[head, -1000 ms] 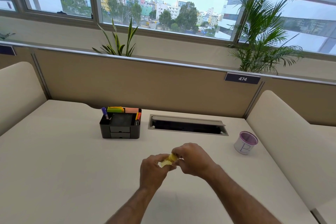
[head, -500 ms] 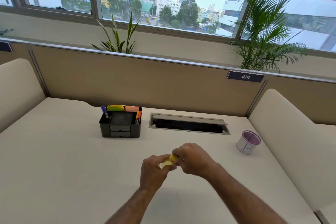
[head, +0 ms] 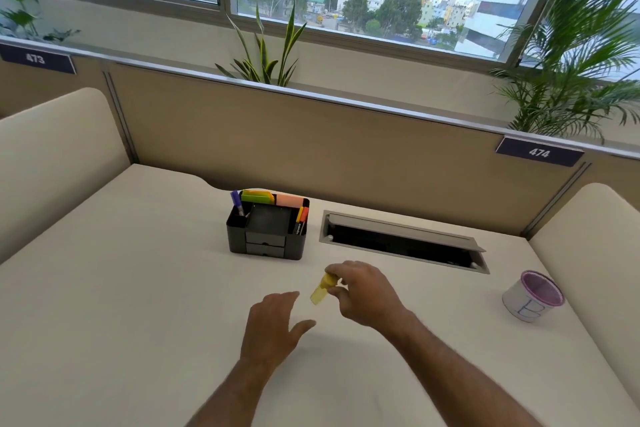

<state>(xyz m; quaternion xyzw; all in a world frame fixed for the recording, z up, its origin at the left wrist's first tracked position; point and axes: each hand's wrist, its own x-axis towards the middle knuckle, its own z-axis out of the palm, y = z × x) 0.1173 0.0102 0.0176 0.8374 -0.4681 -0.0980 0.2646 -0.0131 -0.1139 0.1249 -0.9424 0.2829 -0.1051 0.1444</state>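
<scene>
My right hand (head: 363,291) pinches a small yellow object (head: 321,290) by its upper end, above the middle of the cream desk (head: 121,305); it looks like a highlighter or its cap, and blur hides the detail. Just left of and below it, my left hand (head: 273,322) hovers with its fingers spread and holds nothing. A black desk organiser (head: 266,230) with pens, markers and sticky-note pads stands behind the hands.
A cable slot (head: 403,241) with a raised metal flap is cut into the desk behind my right hand. A white cup with a purple rim (head: 531,295) stands at the right. Beige partitions enclose the desk at the back and both sides.
My left hand has let go of the yellow object and drawn back, down and left, with its fingers opening. My right hand keeps the object. The view has swung to the left.
</scene>
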